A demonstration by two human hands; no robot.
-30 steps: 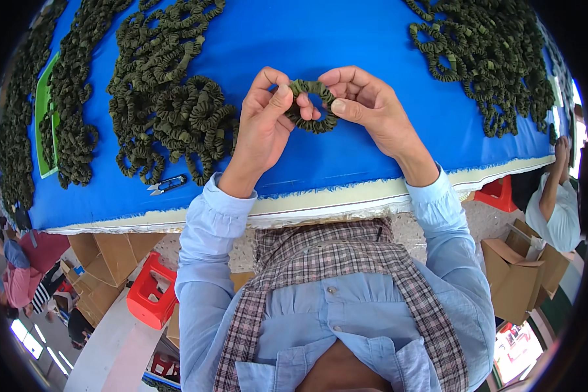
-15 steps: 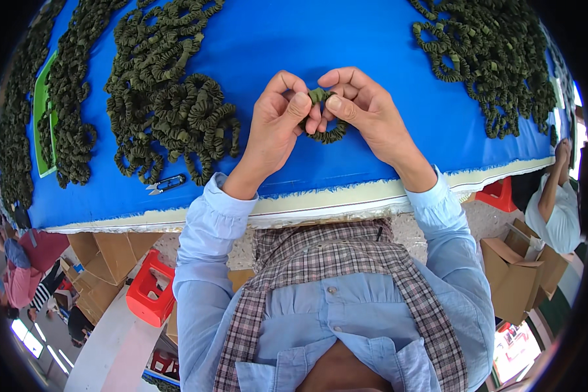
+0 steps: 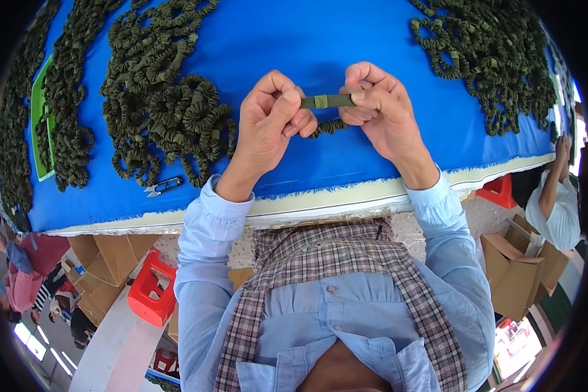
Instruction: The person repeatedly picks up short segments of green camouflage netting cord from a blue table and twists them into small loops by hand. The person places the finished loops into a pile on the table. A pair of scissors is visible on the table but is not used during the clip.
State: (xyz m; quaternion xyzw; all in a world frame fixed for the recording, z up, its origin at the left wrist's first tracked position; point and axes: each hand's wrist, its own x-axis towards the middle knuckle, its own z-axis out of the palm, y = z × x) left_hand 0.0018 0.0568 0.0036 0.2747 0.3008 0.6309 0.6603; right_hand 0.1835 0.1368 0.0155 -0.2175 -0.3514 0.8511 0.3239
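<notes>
Between my two hands an olive-green scrunchie (image 3: 330,101) is pulled taut; its upper stretch lies flat, with a small fabric band around it near the left fingers. Its gathered lower part hangs below, partly hidden by my fingers. My left hand (image 3: 272,114) pinches one side with thumb and fingers. On the other side, my right hand (image 3: 380,108) is closed on it the same way. Both hands are above the blue tabletop (image 3: 294,39). Left of my left hand lies a heap of matching scrunchies (image 3: 170,98).
Thread snips (image 3: 164,186) lie near the table's front edge. More scrunchies fill the far right (image 3: 490,59) and far left, around a green tray (image 3: 39,124). Red stools (image 3: 153,287) and cardboard boxes (image 3: 513,261) stand below; another person (image 3: 555,202) is at the right.
My hands have moved apart, the left one leftward and the right one rightward. The upper part of the scrunchie, bunched before, is now stretched flat between them.
</notes>
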